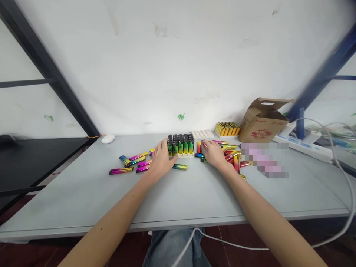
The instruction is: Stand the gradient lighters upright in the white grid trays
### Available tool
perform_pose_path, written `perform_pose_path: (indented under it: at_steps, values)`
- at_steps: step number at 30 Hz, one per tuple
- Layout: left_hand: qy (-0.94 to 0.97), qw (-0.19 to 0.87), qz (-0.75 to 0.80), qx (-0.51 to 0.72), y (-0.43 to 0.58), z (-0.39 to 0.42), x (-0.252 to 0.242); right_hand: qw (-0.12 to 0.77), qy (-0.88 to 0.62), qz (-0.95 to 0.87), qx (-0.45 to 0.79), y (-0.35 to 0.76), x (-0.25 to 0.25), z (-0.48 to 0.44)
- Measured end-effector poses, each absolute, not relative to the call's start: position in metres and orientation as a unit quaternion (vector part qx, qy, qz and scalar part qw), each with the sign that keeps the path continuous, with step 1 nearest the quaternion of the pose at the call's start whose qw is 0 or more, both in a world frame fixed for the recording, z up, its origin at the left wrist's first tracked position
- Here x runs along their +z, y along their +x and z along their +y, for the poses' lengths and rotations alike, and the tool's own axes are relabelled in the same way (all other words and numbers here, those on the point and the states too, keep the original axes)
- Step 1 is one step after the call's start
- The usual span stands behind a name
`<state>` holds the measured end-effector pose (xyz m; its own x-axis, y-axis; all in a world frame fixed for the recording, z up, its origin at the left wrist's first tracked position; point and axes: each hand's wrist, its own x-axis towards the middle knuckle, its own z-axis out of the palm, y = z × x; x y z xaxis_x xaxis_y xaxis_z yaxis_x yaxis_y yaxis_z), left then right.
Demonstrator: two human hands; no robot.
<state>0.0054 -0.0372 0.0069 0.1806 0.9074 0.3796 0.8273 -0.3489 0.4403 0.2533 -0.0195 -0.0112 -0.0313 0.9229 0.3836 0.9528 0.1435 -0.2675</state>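
My left hand (162,160) curls around the left front corner of a white rack (185,155), thumb in front and fingers along its side. Upright in that rack stand several shiny green-and-yellow tubes (186,146) with black tops. My right hand (213,153) is closed at the left edge of a loose pile of metallic tubes (236,163), its fingertips pinching a shiny tube that they mostly cover. Left of my left hand lie several purple-and-gold tubes (122,170). One green-and-gold tube (180,167) rests in front of the rack.
Behind the pile are a white holed tray (203,134) and a rack of yellow tubes (228,129). An opened cardboard box (263,124) stands at right, near a white power strip (306,147) and its cable. A white oval object (108,139) sits at back left.
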Motion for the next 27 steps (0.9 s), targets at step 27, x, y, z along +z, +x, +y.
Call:
perform_pose_path:
  at_steps: [27]
  values:
    - [0.779,0.060,0.520,0.345,0.002,-0.036,0.013,0.111,-0.589,-0.791,0.123,0.259,0.039,-0.051]
